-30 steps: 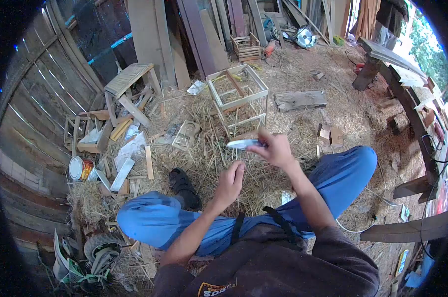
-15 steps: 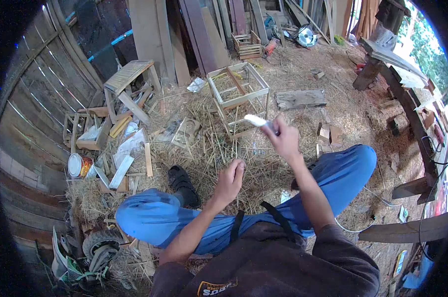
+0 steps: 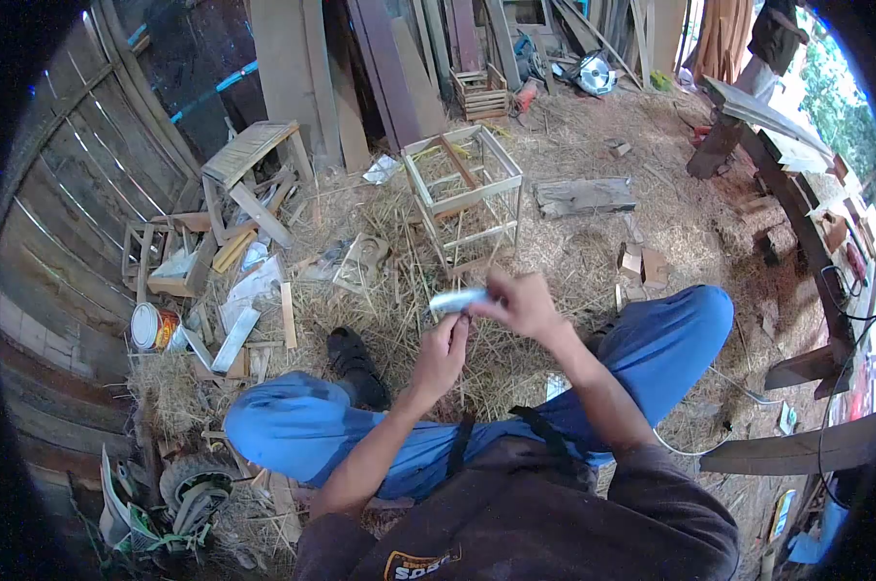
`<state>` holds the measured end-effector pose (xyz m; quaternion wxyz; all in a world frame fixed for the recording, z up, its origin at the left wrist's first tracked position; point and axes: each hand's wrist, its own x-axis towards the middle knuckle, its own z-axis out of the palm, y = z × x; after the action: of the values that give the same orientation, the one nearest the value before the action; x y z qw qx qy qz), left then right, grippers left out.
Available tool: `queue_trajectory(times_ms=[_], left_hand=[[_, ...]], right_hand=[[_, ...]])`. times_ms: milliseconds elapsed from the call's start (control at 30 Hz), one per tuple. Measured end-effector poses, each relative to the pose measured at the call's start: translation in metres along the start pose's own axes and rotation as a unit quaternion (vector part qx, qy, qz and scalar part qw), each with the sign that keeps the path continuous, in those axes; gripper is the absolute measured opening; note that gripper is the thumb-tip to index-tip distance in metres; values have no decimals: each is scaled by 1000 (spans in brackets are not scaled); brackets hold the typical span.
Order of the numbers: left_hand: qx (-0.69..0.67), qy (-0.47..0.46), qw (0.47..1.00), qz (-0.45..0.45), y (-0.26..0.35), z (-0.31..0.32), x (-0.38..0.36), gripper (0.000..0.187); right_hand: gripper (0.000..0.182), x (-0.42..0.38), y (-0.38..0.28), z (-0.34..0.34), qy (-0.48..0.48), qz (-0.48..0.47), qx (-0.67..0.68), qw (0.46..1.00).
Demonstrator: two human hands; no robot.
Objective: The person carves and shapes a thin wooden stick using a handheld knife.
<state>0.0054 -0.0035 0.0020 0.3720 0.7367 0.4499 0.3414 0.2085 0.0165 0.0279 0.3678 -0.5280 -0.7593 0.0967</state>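
the person sits with knees wide over the straw [image 3: 414, 286]. the right hand [image 3: 520, 305] is wrapped around the back end of a shiny blade [image 3: 454, 300]. the blade is up in the air, pointing to the left side, just above the left hand [image 3: 445, 351]. that left hand has its fingers curled in and its thumb laid on them. i cannot tell if it pinches something thin.

it looks to me like a bit of hand work with the blade, maybe one stroke of many. the next move calls for a firm right grip, a steady left hand, and a thumb kept off the edge.

past the hands stands a small wood frame [image 3: 476, 197].

now the writing. the dark shirt [image 3: 525, 533] has a patch [image 3: 423, 565] with pale letters, but i cannot read the word. the tin [image 3: 147, 325] has an orange label, too small to read.
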Motion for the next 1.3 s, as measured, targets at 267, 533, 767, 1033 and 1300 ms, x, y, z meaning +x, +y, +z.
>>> queue_trajectory(times_ms=[267, 533, 767, 1033, 1300], left_hand=[[-54, 66, 996, 32, 10, -6, 11, 26], [-39, 26, 998, 41, 8, -1, 2, 28], [-52, 15, 998, 31, -23, 3, 7, 27], [-120, -30, 992, -29, -6, -3, 7, 30], [-120, 21, 992, -19, -16, -10, 17, 29]], right_hand=[[48, 6, 37, 1, 73, 90, -45, 992], [45, 10, 30, -13, 90, 99, -50, 990], [46, 3, -2, -6, -12, -93, -54, 994], [49, 5, 27, -1, 105, 21, 1, 994], [54, 4, 37, 0, 44, 49, -47, 997]])
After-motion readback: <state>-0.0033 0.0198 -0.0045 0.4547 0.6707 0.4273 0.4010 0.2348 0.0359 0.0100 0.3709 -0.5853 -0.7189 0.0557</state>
